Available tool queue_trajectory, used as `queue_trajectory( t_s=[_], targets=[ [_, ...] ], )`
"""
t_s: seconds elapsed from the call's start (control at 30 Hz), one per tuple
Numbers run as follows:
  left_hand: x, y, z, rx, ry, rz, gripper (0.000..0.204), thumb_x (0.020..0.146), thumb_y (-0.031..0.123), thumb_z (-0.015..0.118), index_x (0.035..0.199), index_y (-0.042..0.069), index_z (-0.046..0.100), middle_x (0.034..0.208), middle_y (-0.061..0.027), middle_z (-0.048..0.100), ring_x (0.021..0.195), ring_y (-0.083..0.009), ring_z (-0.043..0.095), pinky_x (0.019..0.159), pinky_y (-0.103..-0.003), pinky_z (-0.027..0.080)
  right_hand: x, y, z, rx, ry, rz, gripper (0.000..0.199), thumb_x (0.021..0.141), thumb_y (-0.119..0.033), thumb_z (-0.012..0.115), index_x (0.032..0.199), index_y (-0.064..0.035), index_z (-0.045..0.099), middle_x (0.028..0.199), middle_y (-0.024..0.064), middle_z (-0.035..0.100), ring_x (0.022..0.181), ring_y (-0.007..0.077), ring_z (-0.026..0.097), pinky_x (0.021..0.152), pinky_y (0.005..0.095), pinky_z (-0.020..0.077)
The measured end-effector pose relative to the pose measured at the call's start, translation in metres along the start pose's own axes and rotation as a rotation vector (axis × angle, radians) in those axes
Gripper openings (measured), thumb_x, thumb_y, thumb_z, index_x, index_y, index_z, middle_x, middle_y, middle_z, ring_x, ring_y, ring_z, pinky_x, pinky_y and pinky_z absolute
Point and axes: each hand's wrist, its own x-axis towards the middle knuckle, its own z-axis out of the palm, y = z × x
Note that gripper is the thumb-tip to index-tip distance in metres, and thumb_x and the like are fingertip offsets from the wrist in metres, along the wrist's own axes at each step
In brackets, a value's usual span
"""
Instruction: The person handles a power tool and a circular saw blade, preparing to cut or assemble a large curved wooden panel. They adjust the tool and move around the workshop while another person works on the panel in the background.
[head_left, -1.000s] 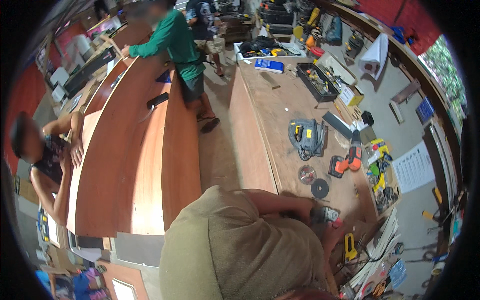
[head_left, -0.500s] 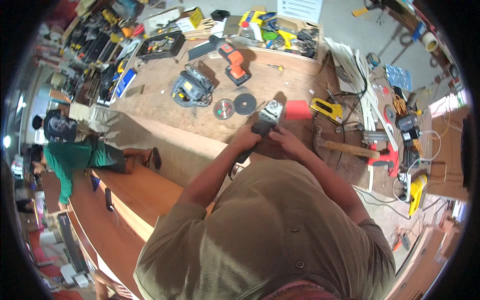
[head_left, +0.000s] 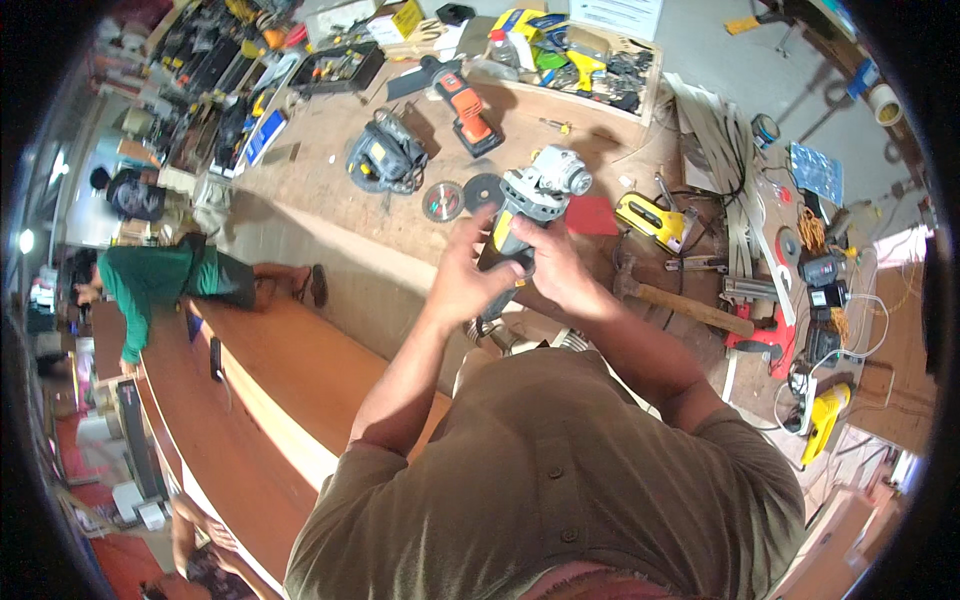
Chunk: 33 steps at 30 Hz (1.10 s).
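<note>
- A wooden workbench [head_left: 330, 190] fills the upper middle of the frame, cluttered with tools.
- A long reddish-brown wooden panel [head_left: 250, 400] runs down the lower left; a person in a green shirt [head_left: 150, 285] leans over it at the left edge.
- The angle grinder [head_left: 535, 195], grey-headed with a yellow body, is held above the bench at centre, head tilted toward the upper right.
- The right hand [head_left: 560, 265] is wrapped around the grinder's body from the right.
- The left hand [head_left: 470, 275] touches the grinder's left side, fingers partly spread, not fully closed.
- A circular saw [head_left: 385, 160] lies upper left of the grinder.
- A hammer [head_left: 680, 300] lies right of the hands.
- Two grinding discs [head_left: 462, 195] lie flat just left of the grinder head.
</note>
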Motion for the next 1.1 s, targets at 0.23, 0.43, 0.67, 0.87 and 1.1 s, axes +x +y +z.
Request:
queue_trajectory(
  t_s=[0.23, 0.43, 0.67, 0.87, 1.1],
  targets=[
    [-0.012, -0.024, -0.007, -0.698, 0.060, 0.022, 0.097, 0.066, 0.037, 0.091, 0.143, 0.006, 0.041, 0.135, -0.0108, 0.050, 0.122, -0.0195, 0.050, 0.098, -0.035, 0.046, -0.017, -0.017, 0.031, -0.158, -0.476, 0.163, 0.030, 0.087, -0.013, 0.066, 0.115, -0.0030, 0.059, 0.101, 0.0050, 0.062, 0.093, 0.0128, 0.059, 0.080, 0.0281, 0.0469],
    [-0.047, -0.024, -0.027, -0.768, 0.115, -0.012, 0.062, 0.074, 0.026, 0.086, 0.122, -0.001, 0.056, 0.109, -0.0064, 0.066, 0.098, -0.0151, 0.062, 0.088, -0.032, 0.051, -0.022, 0.005, 0.068, -0.595, -0.473, -0.112, 0.063, 0.086, -0.022, 0.066, 0.138, -0.0007, 0.040, 0.120, 0.0150, 0.056, 0.107, 0.0234, 0.058, 0.090, 0.0357, 0.0460],
    [-0.096, -0.016, -0.073, -1.015, 0.414, 0.067, 0.048, 0.082, 0.024, 0.076, 0.116, -0.001, 0.054, 0.095, -0.0127, 0.067, 0.085, -0.0237, 0.067, 0.076, -0.038, 0.058, -0.082, 0.029, 0.060, -0.757, -0.571, -0.144, 0.090, 0.093, -0.034, 0.062, 0.155, 0.0028, 0.008, 0.158, 0.0221, 0.023, 0.145, 0.0317, 0.027, 0.118, 0.0422, 0.0202],
    [-0.135, -0.037, -0.150, -1.075, 0.592, 0.085, 0.057, 0.085, 0.039, 0.074, 0.122, 0.003, 0.050, 0.103, -0.0137, 0.066, 0.088, -0.0253, 0.067, 0.079, -0.044, 0.058, -0.148, 0.027, 0.008, -1.066, -0.782, 0.464, 0.030, 0.089, -0.023, 0.068, 0.112, -0.0043, 0.064, 0.087, -0.0010, 0.061, 0.081, 0.0095, 0.057, 0.073, 0.0283, 0.0462],
    [-0.157, -0.082, -0.163, -1.388, 0.692, 0.050, 0.043, 0.091, 0.030, 0.067, 0.121, 0.006, 0.049, 0.103, -0.0118, 0.064, 0.092, -0.0280, 0.067, 0.081, -0.047, 0.058, -0.181, -0.016, -0.039, -1.380, -0.155, 0.410, 0.019, 0.086, -0.019, 0.067, 0.093, -0.0009, 0.066, 0.077, -0.0005, 0.061, 0.071, 0.0112, 0.055, 0.063, 0.0294, 0.0438]
  ],
)
